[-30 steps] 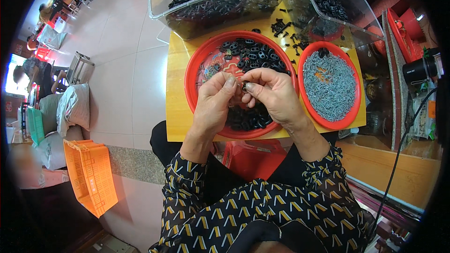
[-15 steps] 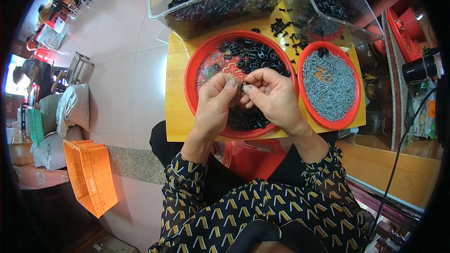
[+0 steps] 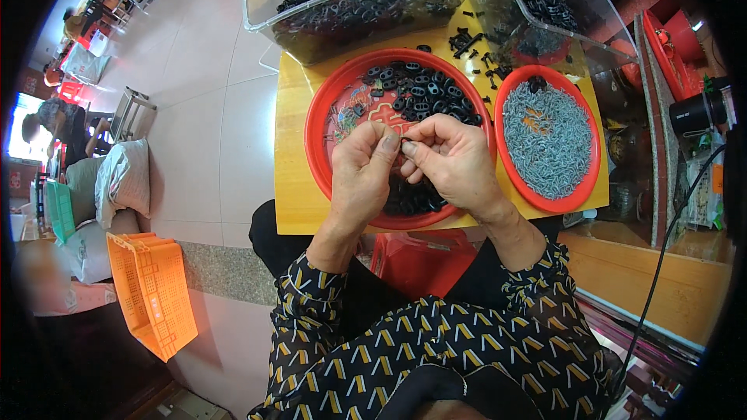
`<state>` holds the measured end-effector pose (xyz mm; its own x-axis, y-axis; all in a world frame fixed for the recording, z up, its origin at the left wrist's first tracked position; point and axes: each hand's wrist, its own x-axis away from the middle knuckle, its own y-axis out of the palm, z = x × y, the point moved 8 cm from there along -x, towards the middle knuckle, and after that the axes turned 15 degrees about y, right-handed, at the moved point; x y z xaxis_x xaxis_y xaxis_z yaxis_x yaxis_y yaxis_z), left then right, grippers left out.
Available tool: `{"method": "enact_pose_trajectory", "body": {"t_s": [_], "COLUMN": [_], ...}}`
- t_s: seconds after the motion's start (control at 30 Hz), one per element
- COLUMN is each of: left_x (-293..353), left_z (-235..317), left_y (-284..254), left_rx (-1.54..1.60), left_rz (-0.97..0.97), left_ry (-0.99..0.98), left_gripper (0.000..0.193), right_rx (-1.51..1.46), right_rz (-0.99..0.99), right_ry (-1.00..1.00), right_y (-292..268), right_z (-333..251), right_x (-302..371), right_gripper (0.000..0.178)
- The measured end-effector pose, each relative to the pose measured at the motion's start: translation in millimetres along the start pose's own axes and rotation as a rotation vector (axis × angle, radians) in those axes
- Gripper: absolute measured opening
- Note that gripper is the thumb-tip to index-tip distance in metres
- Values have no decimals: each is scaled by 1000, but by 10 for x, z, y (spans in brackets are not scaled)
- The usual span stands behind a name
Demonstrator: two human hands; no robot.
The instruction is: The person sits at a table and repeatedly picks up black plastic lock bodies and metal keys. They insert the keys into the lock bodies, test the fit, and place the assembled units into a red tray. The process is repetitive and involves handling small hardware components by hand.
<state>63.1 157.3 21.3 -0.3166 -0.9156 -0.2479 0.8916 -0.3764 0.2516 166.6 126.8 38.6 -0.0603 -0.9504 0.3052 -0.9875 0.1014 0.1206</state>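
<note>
Over a round red tray [image 3: 317, 120], my left hand [image 3: 362, 169] and my right hand [image 3: 454, 162] meet, thumbs and fingers pinched together. Between the fingertips sits a small black plastic piece [image 3: 405, 141], mostly covered by them. Many black oval pieces with two holes [image 3: 424, 89] lie in the far right part of the tray, and more black pieces [image 3: 408, 198] lie below my hands. To the right of my right hand, an oval red tray [image 3: 503, 152] holds a heap of small silvery metal screws [image 3: 548, 144].
Two clear plastic bins [image 3: 373, 19] [image 3: 541, 4] of black parts stand at the far side of the yellow table [image 3: 294, 202]. Loose black bits [image 3: 467, 43] lie between bins and trays. An orange crate [image 3: 156, 292] and sacks [image 3: 124, 183] stand on the left floor. Other people sit farther off.
Both hands stay pinched together over the round tray. My left hand has shifted slightly right and turned a little, and less of the small black piece shows between the fingertips.
</note>
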Motion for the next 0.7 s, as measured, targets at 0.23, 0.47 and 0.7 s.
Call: {"method": "enact_pose_trajectory", "body": {"t_s": [0.23, 0.47, 0.7], "left_x": [10, 5, -79], "left_z": [-16, -104, 35], "left_y": [15, 49, -146], "left_rx": [6, 240, -52], "left_rz": [76, 104, 2], "left_ry": [21, -125, -42], "left_gripper": [11, 11, 15], "right_rx": [-31, -66, -68], "right_rz": [14, -13, 6], "right_ry": [-36, -11, 1], "right_y": [-2, -93, -167], "right_z": [-21, -12, -65], "right_x": [8, -68, -53], "right_gripper": [6, 8, 12]}}
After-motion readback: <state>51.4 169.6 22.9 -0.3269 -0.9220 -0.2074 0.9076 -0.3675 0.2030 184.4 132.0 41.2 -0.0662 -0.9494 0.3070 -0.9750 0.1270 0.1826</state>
